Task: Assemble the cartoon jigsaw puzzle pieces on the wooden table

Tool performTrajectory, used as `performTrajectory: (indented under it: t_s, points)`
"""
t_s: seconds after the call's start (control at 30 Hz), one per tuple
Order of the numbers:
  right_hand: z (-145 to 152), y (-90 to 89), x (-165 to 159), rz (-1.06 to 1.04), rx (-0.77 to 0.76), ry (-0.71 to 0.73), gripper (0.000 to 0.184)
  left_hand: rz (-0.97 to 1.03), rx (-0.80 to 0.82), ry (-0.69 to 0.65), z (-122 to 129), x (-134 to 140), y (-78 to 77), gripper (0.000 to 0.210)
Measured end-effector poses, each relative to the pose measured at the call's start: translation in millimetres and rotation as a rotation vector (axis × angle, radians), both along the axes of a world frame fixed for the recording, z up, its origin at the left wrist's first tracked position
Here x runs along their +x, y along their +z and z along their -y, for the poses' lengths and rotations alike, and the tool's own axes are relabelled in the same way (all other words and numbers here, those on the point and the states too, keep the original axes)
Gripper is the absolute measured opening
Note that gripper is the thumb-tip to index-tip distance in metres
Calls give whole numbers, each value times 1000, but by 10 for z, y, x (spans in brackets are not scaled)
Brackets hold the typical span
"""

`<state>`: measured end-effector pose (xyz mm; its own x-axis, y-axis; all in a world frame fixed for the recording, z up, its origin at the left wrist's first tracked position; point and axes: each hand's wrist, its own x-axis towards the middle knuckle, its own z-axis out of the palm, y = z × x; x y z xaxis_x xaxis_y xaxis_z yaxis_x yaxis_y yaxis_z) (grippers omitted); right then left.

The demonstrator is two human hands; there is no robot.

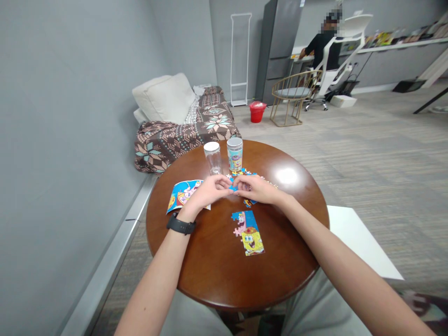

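Note:
My left hand and my right hand meet over the loose jigsaw pieces near the table's middle. Thumb and fingertips of both are pinched at a small blue puzzle piece, whose outline is partly hidden. Behind and under my right hand lies a heap of mostly blue loose puzzle pieces. Closer to me is a joined puzzle section with a yellow and a pink cartoon figure. A printed picture sheet rests beside my left wrist, partly covered by that hand.
On the round wooden table stand a see-through jar with a white lid and a printed jar. A patterned sofa, a red bin and a gold chair are beyond. A person sits at a far desk.

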<state>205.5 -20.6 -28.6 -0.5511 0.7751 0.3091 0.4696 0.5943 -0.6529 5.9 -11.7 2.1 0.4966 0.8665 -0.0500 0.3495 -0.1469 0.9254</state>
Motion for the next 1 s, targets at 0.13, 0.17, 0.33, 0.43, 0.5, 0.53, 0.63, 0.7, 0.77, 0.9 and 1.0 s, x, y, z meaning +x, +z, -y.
performTrajectory:
  t_s: [0.13,0.17,0.33,0.43,0.5,0.53,0.63,0.7,0.77,0.9,1.0]
  points:
    - [12,19,-5,-5,-10,3,14,-11,7,-28,-5,-10,-5,25]
    - [13,20,-5,-9,-14,6,14,-12,14,-34,-7,-14,-10,26]
    - [8,18,-10,-2,-24,13,11,-4,47,-49,-6,-28,-31,22]
    - [6,14,-11,6,-20,-3,11,-8,53,-54,-2,-25,-35,20]
    - [4,6,-10,0,-15,-4,11,-4,42,-50,-2,-19,-36,20]
    - [3,1,-8,-2,-12,-4,11,2,31,-45,-3,-16,-36,20]
    - [3,-14,-4,-6,-4,-9,14,43,-14,-33,-5,-9,-29,20]
    - [5,-18,-3,-9,-5,-10,17,59,-29,-33,-5,-8,-21,20]
    - [9,-14,-4,-12,-6,-8,18,55,-27,-27,-3,-9,-14,18]
    - [16,3,-5,-17,8,-16,19,95,-47,-17,-3,-6,-23,22]
    - [18,10,-2,-20,11,-16,17,117,-42,-7,-3,-7,-33,26]
